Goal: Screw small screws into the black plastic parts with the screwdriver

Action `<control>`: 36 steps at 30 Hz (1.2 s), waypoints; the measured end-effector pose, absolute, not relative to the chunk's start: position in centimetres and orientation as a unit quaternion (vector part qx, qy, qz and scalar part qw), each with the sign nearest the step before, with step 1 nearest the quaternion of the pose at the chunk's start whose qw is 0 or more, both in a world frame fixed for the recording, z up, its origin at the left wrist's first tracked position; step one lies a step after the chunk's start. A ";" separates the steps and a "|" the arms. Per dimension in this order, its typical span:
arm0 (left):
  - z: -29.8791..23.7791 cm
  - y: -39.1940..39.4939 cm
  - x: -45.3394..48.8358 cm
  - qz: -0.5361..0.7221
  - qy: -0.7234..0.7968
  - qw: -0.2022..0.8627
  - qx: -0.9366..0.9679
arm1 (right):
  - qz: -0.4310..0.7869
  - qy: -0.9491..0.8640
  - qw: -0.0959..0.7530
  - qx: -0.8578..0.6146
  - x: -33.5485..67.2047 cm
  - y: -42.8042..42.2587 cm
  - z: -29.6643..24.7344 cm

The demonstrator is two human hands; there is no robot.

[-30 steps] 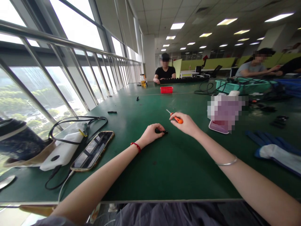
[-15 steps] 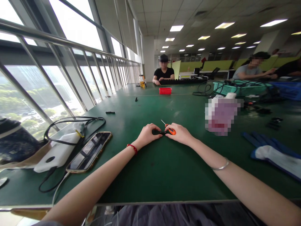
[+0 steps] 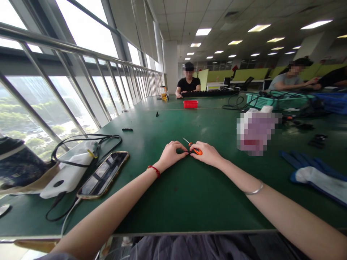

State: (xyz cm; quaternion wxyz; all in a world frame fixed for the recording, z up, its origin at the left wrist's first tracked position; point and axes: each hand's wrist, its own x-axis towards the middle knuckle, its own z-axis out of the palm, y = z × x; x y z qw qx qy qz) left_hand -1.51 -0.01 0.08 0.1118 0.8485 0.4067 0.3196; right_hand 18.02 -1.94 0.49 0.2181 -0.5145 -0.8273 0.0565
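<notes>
My left hand (image 3: 172, 154) is closed in a pinch, thumb and forefinger on a small black part (image 3: 189, 152) whose exact kind is too small to make out. My right hand (image 3: 206, 154) is closed around a screwdriver (image 3: 197, 151) with an orange and black handle; its thin metal shaft points up and left, away from the black part. The right fingertips also meet at the part, so the two hands almost touch just above the green table (image 3: 173, 202). Most of the part is hidden by the fingers.
Left of my arm lie a phone (image 3: 103, 176), a white power bank-like block (image 3: 67, 175) and black cables. A red tray (image 3: 190, 104) sits farther off. To the right are a blue-and-white glove (image 3: 314, 177) and a green basket (image 3: 282, 103). A person (image 3: 189, 85) sits opposite.
My left fingers have closed nearer to the right hand, and less of the black part shows between them. The screwdriver's shaft has tilted slightly farther left.
</notes>
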 end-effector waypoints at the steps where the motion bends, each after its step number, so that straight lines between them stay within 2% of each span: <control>1: 0.1 0.0 -1.5 0.321 0.408 0.108 0.848 | 0.055 -0.828 0.220 -0.512 18.0 -2.0 0.5; 7: 0.3 -0.2 -1.4 0.327 0.420 0.131 0.836 | 0.028 -0.838 0.222 -0.498 18.0 -2.1 0.5; 14: 1.2 -0.3 -1.4 0.310 0.428 0.237 0.815 | 0.009 -0.843 0.216 -0.493 17.9 -2.4 0.8; 18: 1.6 -0.4 -1.5 0.292 0.445 0.227 0.815 | 0.007 -0.845 0.211 -0.491 17.9 -2.6 1.0; 22: 1.8 -0.5 -1.4 0.277 0.443 0.155 0.838 | 0.003 -0.846 0.212 -0.489 17.9 -2.5 0.8; 29: 2.2 -1.0 -1.2 0.190 0.351 -0.067 0.915 | 0.003 -0.845 0.208 -0.493 18.0 -2.3 0.6; 36: 2.0 -1.0 -1.3 0.144 0.290 -0.177 0.929 | 0.024 -0.834 0.209 -0.509 17.8 -2.3 0.8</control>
